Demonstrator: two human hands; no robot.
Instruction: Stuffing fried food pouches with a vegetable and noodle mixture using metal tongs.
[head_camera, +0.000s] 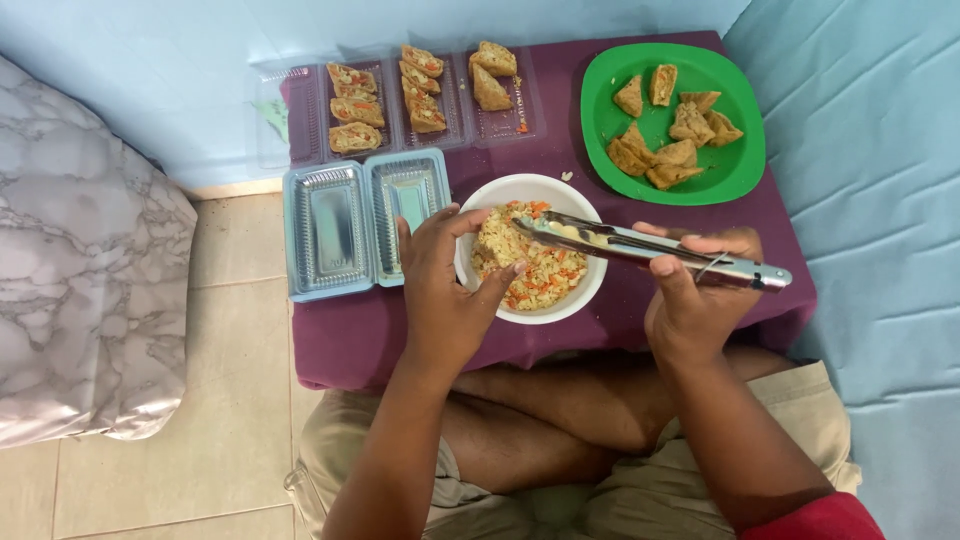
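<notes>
On the purple table (640, 300), the white bowl (575, 292) of filling sits at the near middle, with the green plate (735, 170) of tofu pockets far right and trays (330, 230) to the left. The left hand (440, 290) grips the bowl rim, fingers curled; keep it braced there. The right hand (695, 300) pinches steel tongs (650, 248) nearly closed over the filling (530, 270); squeeze evenly, tips low.

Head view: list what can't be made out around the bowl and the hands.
- White bowl: near-left rim hidden by the left hand.
- Filling: ingredients too small to identify.
- Tongs: tips merge with the filling; whether they grip anything is unclear.
- Right hand: palm faces away.
</notes>
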